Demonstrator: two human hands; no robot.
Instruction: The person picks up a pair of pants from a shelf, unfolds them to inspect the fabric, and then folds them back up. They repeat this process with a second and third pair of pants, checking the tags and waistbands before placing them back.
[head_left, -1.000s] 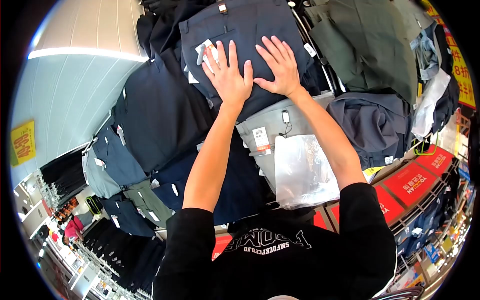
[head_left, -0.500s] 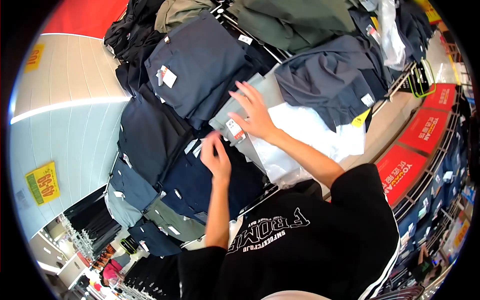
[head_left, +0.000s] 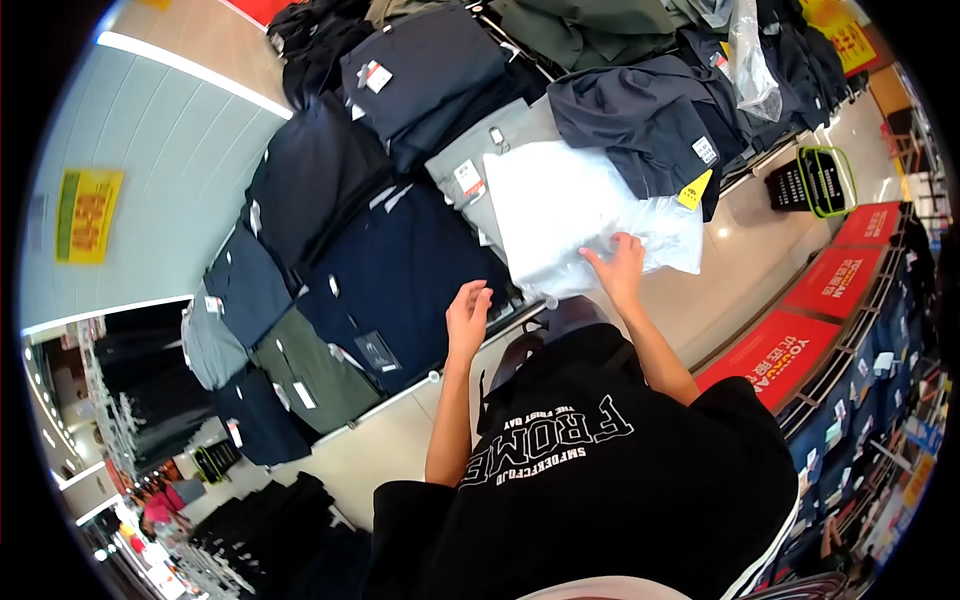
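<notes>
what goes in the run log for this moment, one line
left hand: open, above navy trousers, touching nothing | right hand: flat on clear plastic bag | grey trousers under bag

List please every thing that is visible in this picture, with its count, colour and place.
plastic bag: one, clear-white, on the clothes pile at centre, under the right hand.
folded trousers: many, navy, black, grey and olive, spread over the display table.
grey trousers: one, light grey, partly under the plastic bag, with a red-white tag.
shopping basket: one, black with green rim, on the floor at upper right.
red boards: several, red with white print, at right.
yellow sign: one, yellow, on the wall at left.
black T-shirt: one, with white letters, worn by the person.
left hand: open, in the air over the table edge.
right hand: fingers flat on the plastic bag.
</notes>
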